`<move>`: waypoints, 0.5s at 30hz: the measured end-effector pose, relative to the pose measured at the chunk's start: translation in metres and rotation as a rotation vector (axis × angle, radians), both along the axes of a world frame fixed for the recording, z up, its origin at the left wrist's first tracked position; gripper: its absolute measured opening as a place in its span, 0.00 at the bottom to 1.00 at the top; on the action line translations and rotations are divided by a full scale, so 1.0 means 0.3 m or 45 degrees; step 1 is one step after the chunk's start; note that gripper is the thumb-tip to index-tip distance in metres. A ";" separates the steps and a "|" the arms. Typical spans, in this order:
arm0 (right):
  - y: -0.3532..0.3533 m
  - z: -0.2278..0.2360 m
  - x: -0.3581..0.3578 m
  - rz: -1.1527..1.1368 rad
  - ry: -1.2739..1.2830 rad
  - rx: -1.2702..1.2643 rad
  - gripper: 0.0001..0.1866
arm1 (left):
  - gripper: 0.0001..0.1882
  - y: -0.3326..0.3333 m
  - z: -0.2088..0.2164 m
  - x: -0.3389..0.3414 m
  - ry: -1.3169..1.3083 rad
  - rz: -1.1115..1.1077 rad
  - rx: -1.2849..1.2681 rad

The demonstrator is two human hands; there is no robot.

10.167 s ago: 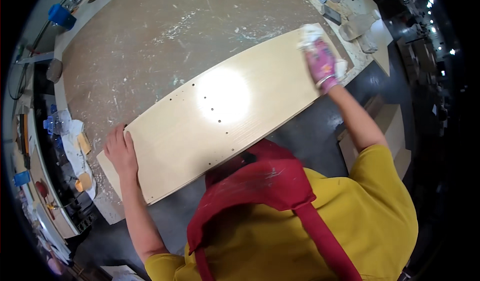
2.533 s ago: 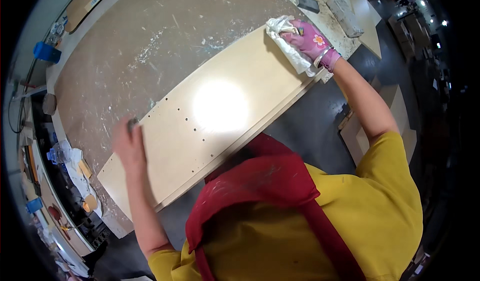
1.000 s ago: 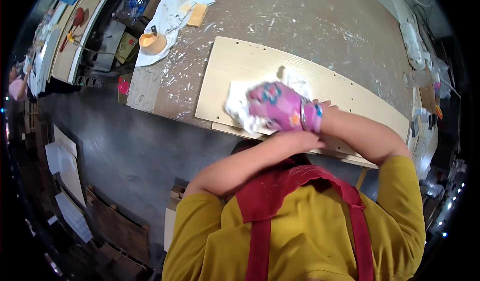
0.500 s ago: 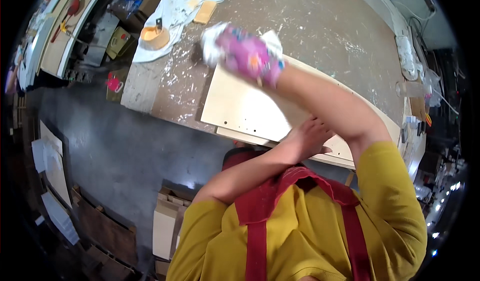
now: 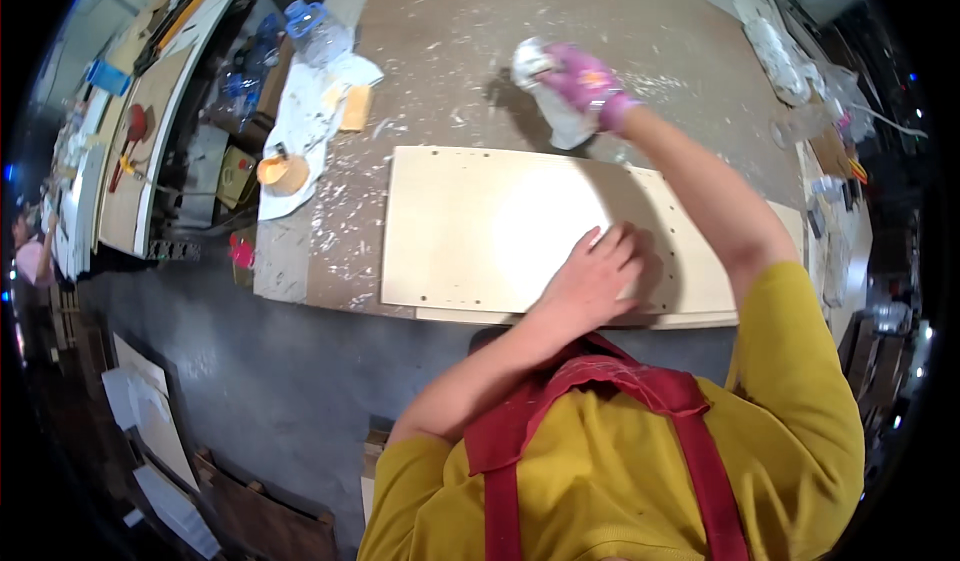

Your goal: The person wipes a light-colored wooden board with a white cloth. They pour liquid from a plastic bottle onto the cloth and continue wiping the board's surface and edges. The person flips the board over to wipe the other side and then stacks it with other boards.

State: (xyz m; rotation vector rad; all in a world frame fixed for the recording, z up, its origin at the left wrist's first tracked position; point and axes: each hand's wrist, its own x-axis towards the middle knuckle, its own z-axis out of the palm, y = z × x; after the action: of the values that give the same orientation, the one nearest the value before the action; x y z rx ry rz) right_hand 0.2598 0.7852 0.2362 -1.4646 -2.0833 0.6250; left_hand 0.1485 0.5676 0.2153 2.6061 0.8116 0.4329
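A pale wooden panel [image 5: 460,226] with small drilled holes lies flat near the table's front edge, over another panel [image 5: 440,314] whose edge shows under it. My bare left hand [image 5: 592,281] rests on the upper panel, fingers somewhat apart, holding nothing. Past the panel's far edge, my right hand [image 5: 588,81] wears a pink-purple patterned glove and grips a bunched white cloth [image 5: 565,116]. The cloth hangs down from the fingers, above the brown tabletop.
On the left of the worktable [image 5: 450,21] are a white rag [image 5: 305,116], a cup of orange-tan paste [image 5: 283,173], a tan block [image 5: 356,108] and a large clear bottle [image 5: 318,36]. Clear plastic wrapping [image 5: 805,121] lies at the right edge. A shelf [image 5: 150,141] stands farther left.
My right hand has moved with the cloth from over the panel's far left corner to the right and beyond the panel. My left hand stays on the panel. The whole view has shifted.
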 end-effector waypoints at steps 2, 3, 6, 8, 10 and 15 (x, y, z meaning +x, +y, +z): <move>-0.081 0.028 0.336 -0.193 0.366 -0.091 0.19 | 0.28 0.027 -0.033 0.011 -0.233 -0.044 -0.105; -0.119 0.028 0.547 -0.335 0.570 -0.148 0.21 | 0.27 0.049 -0.049 -0.011 -0.474 -0.038 -0.362; -0.382 0.219 1.028 -0.865 0.989 -0.111 0.21 | 0.23 0.157 -0.015 -0.257 -0.450 0.498 -0.244; -0.617 0.291 1.381 -0.998 1.315 -0.090 0.17 | 0.23 0.202 0.062 -0.394 -0.274 0.980 -0.068; -0.836 0.271 1.645 -1.019 1.539 -0.141 0.15 | 0.25 0.277 -0.012 -0.575 -0.279 1.154 -0.031; -1.123 0.036 1.792 -1.470 1.544 -0.426 0.16 | 0.31 0.387 -0.120 -0.738 -0.278 1.225 -0.767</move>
State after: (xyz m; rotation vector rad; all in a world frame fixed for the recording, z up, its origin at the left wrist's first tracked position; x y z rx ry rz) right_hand 0.7973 0.4481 0.2470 -1.5206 -0.1332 0.9738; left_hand -0.0729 0.6838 0.1792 1.4681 1.7544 0.5816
